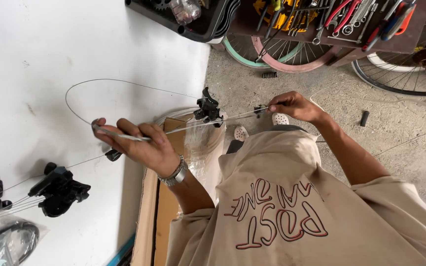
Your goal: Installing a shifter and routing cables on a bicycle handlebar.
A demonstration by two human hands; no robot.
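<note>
My left hand (139, 143) grips a thin steel cable (77, 91) over the white table, and the cable loops up and round to the left. A small black shifter part (208, 109) hangs on the cable between my hands. My right hand (292, 105) pinches the cable's other end beside a small black end piece (260, 109), out over the concrete floor. A metal watch sits on my left wrist.
Black shifters with cables (57, 189) lie at the lower left of the white table (50, 54). A cardboard box (156, 207) stands by the table edge. Bicycle wheels (282, 51) and a rack of hand tools (351, 19) are beyond. A small black grip (365, 118) lies on the floor.
</note>
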